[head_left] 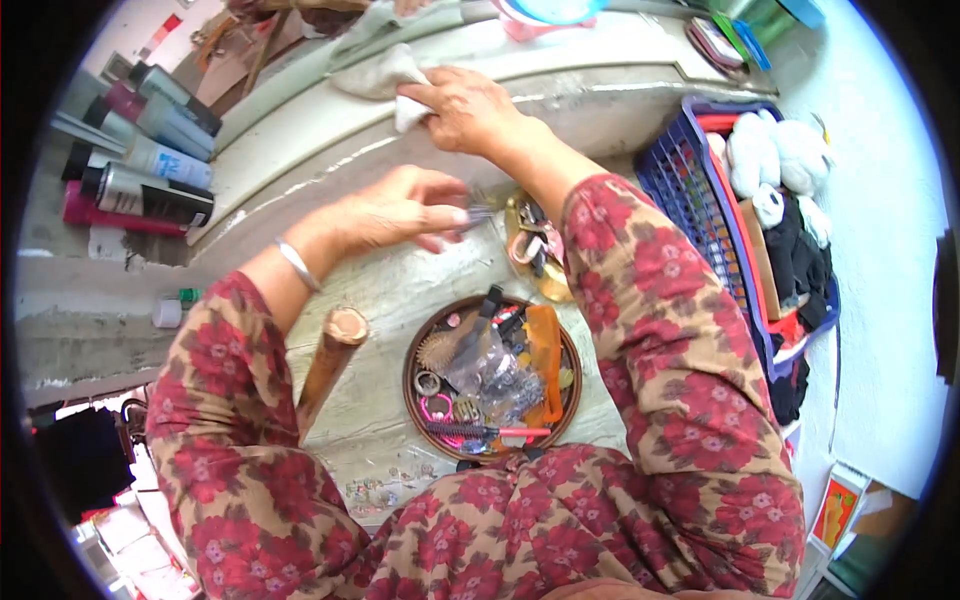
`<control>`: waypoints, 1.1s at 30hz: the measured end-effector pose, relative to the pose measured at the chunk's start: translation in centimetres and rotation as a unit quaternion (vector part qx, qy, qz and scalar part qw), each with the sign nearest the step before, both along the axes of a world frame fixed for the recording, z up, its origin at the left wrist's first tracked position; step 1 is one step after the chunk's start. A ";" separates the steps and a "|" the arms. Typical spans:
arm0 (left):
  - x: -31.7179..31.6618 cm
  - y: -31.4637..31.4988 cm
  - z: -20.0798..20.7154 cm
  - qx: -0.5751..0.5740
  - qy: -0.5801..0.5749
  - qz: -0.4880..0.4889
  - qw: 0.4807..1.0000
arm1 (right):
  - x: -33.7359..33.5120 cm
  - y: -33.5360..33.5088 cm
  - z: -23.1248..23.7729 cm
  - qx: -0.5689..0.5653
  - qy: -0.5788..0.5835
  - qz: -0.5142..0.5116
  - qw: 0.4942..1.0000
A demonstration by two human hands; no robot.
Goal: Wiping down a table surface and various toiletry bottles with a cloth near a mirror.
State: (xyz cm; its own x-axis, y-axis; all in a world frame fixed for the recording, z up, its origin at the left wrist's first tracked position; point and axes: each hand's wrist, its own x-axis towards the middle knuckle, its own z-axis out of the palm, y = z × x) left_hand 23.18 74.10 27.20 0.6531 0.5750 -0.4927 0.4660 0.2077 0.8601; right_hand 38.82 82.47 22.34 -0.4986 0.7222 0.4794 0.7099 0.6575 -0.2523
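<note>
My right hand [470,108] is closed on a white cloth [385,78], pressing it against the pale ledge [300,125] at the far side. Lower and to the left is my left hand [400,210], a silvery bangle on its wrist. Its thumb and fingers stand apart and loosely bent; a blurred greyish thing shows by the fingertips, and I cannot tell whether they touch. Partly behind my right forearm lies a cluster of small gold and pink items [535,245]. Nearer to me, a round brown-rimmed tray [412,375] holds an orange comb [543,360], a hairbrush, hair ties and clear plastic.
A wooden post [335,350] rises beside my left arm. Several bottles and cans [150,190] stand on the left. To the right is a blue basket [700,215] with white plush toys and dark cloth. A pink and blue basin [550,15] sits at the back.
</note>
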 end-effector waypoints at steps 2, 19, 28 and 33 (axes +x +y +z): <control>1.8 -0.2 -0.2 0.002 -0.105 0.018 0.994 | 0.9 0.5 -0.9 0.065 0.032 -0.014 0.997; -7.7 -5.2 3.3 0.069 -0.008 0.192 0.979 | 12.6 -4.1 1.7 0.014 0.144 -0.078 0.986; -9.0 -7.2 2.0 0.039 -0.027 0.245 0.968 | 12.6 -8.9 -13.6 -0.239 -0.098 -0.199 0.945; -10.7 -8.0 3.2 0.053 -0.005 0.276 0.960 | 11.1 -7.6 -8.1 -0.206 -0.187 -0.179 0.944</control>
State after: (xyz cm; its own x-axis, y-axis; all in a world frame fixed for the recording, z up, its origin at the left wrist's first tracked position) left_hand 12.46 66.15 30.43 0.2390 0.8812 -0.4079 0.3014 0.3320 0.8938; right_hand 49.91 74.91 14.25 -0.2656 0.9632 -0.0398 0.9580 0.2591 -0.1226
